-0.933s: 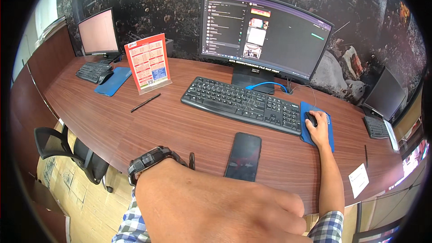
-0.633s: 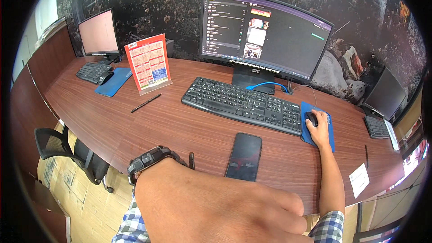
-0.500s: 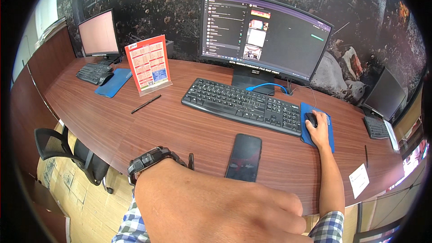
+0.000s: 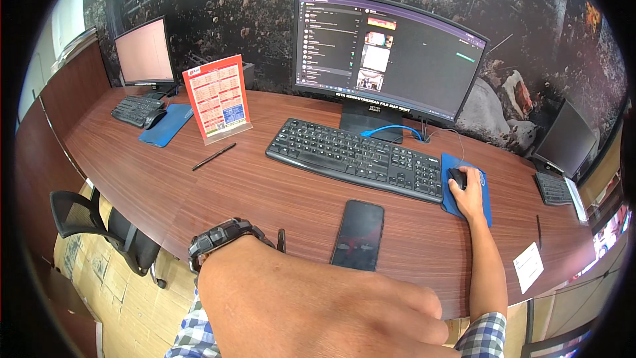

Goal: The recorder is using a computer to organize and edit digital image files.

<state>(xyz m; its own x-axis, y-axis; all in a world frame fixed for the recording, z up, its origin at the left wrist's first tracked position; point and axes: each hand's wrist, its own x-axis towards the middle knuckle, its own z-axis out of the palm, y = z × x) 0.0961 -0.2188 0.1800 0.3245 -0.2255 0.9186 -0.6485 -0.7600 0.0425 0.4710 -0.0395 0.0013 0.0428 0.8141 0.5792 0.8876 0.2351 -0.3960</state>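
- My right hand (image 4: 469, 193) sits right of centre in the frame, palm down over a black mouse (image 4: 456, 177), fingers curved close together around it; the mouse rests on a blue mouse pad (image 4: 487, 207).
- The mouse lies directly under those fingers, its long axis pointing up toward the monitor (image 4: 387, 53), so this hand is the one on it.
- My left hand (image 4: 311, 308) fills the lower centre, very close to the camera, back of the hand up, a black wristwatch (image 4: 218, 238) on the wrist. I cannot tell how its fingers are set; it is touching nothing I can see.
- Just left of the mouse pad is a black keyboard (image 4: 354, 157); below it, mid-frame, a dark phone (image 4: 358, 234) lies flat, long axis running up and down.
- A pen (image 4: 213, 157) and a red stand-up card (image 4: 217, 98) sit in the upper left, well apart from both hands.
- Nothing lies between my right hand and the keyboard.
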